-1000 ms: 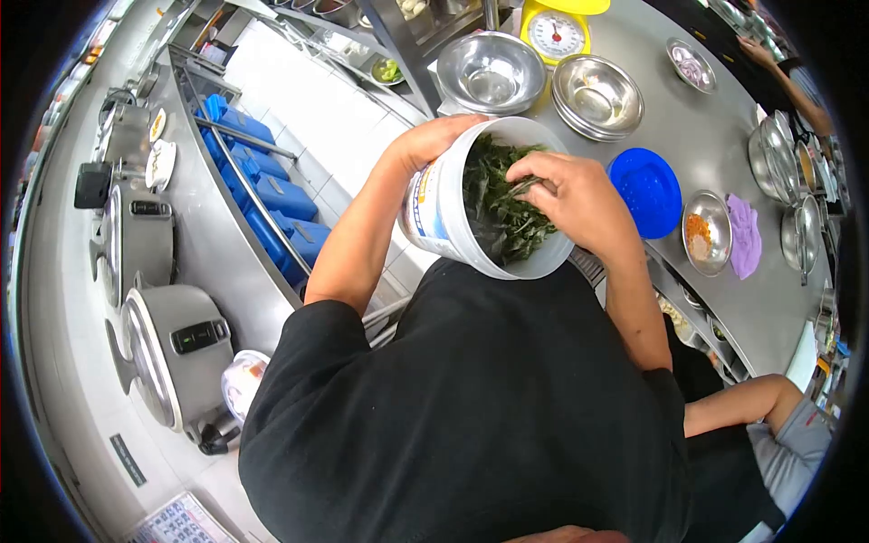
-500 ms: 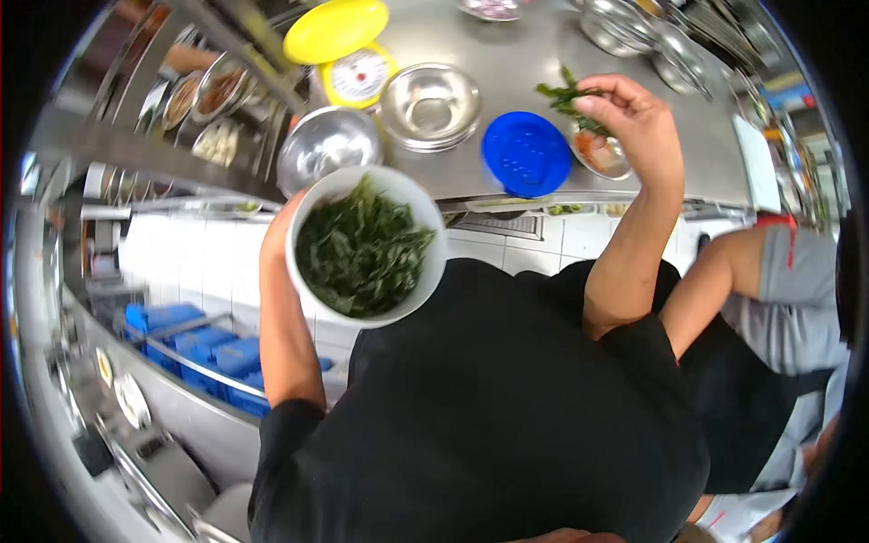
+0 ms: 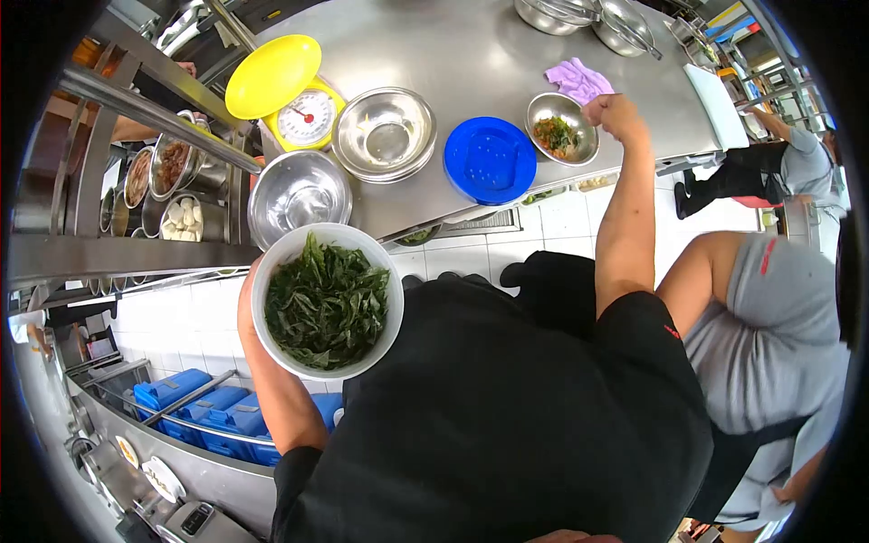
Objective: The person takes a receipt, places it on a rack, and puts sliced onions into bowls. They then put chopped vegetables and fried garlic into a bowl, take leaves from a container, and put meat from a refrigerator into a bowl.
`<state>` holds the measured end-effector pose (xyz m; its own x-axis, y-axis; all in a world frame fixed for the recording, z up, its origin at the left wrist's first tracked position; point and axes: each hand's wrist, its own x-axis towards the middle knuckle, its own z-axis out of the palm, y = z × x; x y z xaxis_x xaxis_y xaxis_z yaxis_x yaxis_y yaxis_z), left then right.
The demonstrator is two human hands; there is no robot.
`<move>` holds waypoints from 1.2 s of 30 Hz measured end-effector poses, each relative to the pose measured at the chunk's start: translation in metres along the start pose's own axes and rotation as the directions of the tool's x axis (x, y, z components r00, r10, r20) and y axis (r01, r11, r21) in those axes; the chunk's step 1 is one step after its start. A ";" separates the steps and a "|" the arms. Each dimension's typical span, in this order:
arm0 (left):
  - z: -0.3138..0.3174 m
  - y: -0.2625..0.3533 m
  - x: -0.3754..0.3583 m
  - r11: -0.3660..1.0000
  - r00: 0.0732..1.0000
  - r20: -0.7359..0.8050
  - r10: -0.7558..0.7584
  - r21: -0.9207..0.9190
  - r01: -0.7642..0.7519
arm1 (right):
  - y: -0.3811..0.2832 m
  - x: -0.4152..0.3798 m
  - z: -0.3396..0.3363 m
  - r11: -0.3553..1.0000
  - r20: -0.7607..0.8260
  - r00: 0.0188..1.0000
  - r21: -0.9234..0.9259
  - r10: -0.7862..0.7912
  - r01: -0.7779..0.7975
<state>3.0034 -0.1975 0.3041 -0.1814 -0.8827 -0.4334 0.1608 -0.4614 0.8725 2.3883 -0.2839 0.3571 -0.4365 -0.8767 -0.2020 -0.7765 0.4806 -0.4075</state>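
My left hand [image 3: 247, 291] is closed around the left side of a white tub [image 3: 396, 312], its fingers mostly hidden behind it. Dark green leaves [image 3: 328, 303] fill much of the tub. Over the counter, my right hand [image 3: 619, 119] has its fingers curled together at the right rim of a small metal bowl [image 3: 588, 149]. I cannot make out whether anything is between those fingers. Inside the bowl lie orange bits [image 3: 547, 132] and some green leaf pieces [image 3: 565, 138]. A purple cloth [image 3: 577, 80] lies just behind the bowl, close to my fingertips.
A blue perforated lid [image 3: 490, 161], stacked metal bowls [image 3: 385, 136], another metal bowl [image 3: 300, 201] and a yellow scale [image 3: 308, 118] stand along the counter [image 3: 434, 54]. Metal shelving [image 3: 136, 258] rises on the left. A person in grey [image 3: 760, 362] is close on my right.
My right hand has lowered toward the small bowl, and the leaves it pinched are no longer visible in it. Green leaf pieces now show in the bowl. The view has shifted.
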 end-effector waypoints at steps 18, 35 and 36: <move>0.014 0.013 0.016 0.969 0.973 0.127 0.192 0.131 -0.209 | -0.242 -0.170 0.062 -0.064 0.019 -0.071 0.263 -0.997 0.963; 0.107 0.028 0.041 0.912 0.953 -0.017 0.303 0.295 -0.285 | -0.211 -0.093 0.066 -0.046 0.244 -0.149 0.381 -0.958 0.924; 0.110 0.028 0.042 0.901 0.950 -0.025 0.311 0.326 -0.286 | -0.208 -0.086 0.060 -0.028 0.196 -0.125 0.436 -0.973 0.899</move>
<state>2.8939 -0.2376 0.3349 -0.0981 -0.9844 -0.1460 -0.1192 -0.1340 0.9838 2.6144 -0.3096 0.4054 0.8991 -0.3615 0.2469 -0.1726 -0.8110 -0.5590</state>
